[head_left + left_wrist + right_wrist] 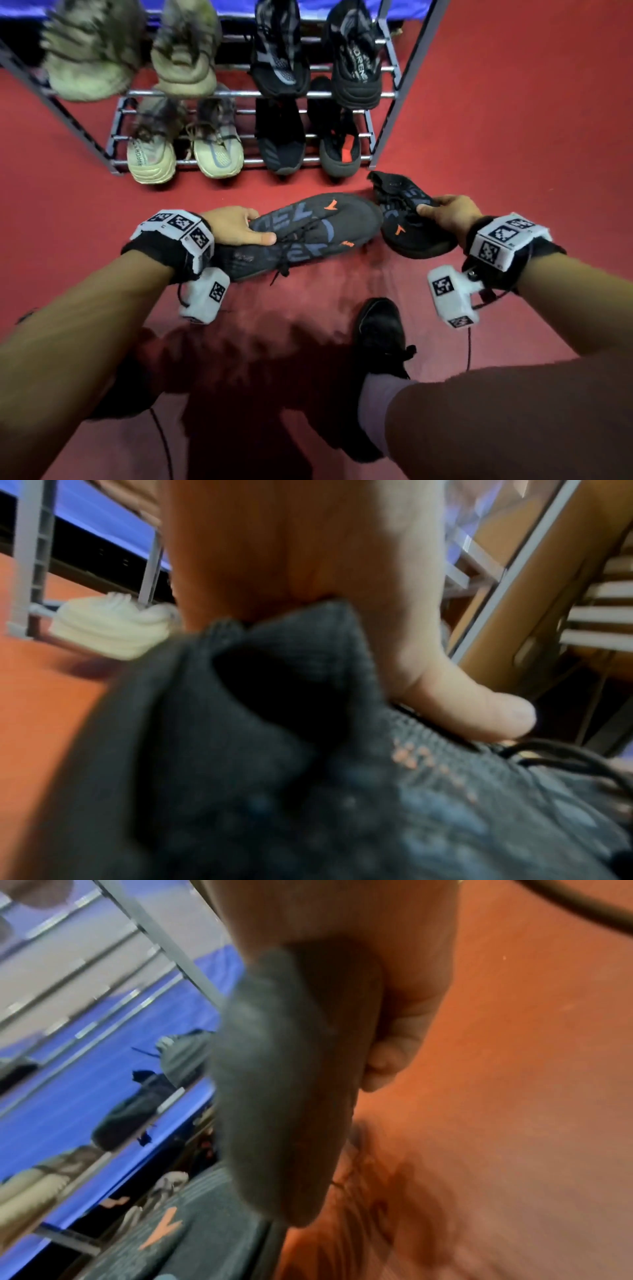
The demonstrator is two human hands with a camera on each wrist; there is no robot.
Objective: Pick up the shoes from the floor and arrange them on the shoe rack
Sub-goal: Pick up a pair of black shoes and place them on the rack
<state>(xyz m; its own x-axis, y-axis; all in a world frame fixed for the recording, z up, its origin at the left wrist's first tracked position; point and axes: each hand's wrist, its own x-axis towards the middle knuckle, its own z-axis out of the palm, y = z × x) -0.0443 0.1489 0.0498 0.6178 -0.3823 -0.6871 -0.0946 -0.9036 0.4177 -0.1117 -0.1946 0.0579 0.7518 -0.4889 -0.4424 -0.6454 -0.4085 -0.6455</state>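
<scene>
Two dark grey knit shoes with orange marks are low over the red floor in front of the shoe rack [383,137]. My left hand [236,228] grips the left shoe [308,233] at its collar, thumb on top; the left wrist view shows the thumb [479,712] pressing the knit collar [274,723]. My right hand [445,214] grips the right shoe [407,226] at its heel side; in the right wrist view the fingers [404,1031] curl round its dark sole [281,1096]. Whether either shoe touches the floor, I cannot tell.
The metal rack holds two tiers of shoes: beige pairs [185,147] on the left, black pairs [281,137] on the right. My own black shoe [380,335] stands on the red carpet [513,137] below the hands. Open carpet lies right of the rack.
</scene>
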